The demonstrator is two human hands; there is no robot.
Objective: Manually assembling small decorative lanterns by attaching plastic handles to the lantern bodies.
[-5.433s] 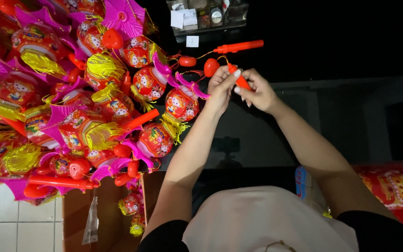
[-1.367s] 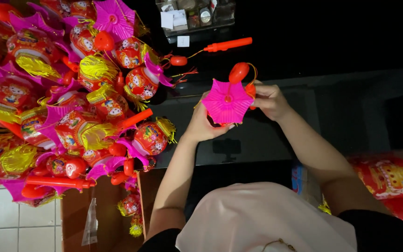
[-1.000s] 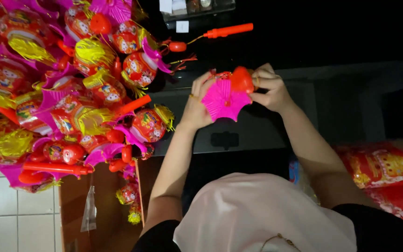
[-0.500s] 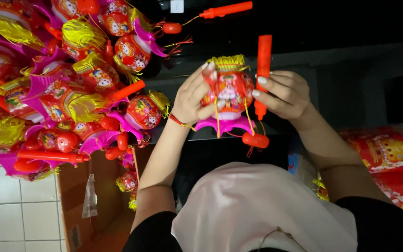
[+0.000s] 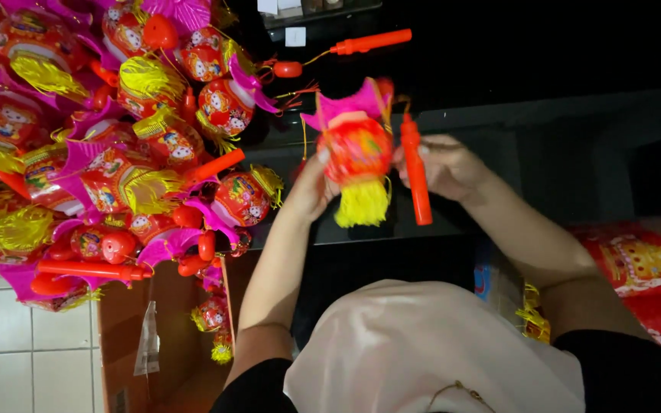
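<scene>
The left hand (image 5: pixel 309 187) has its fingers curled loosely against the side of a red lantern (image 5: pixel 355 149), thumb and fingertips cupping it more than gripping. The right hand (image 5: pixel 445 164) is closed around the top of an orange stick (image 5: pixel 416 180), fingers pinched near where a thin cord seems to join it to the lantern. The lantern hangs between the two hands above the dark table (image 5: pixel 545 138).

The light left-hand hold looks like the weak spot — if the lantern swings on its cord, the crisp pink paper frill on top could crumple, or the cord could snag the yellow tassel (image 5: pixel 363 203).

The lantern is round, glossy and printed; the tassel is soft and stringy; the stick is smooth hard plastic. To the left lies a heap of finished lanterns (image 5: pixel 116 145) — same shapes, tangled closely together.
</scene>
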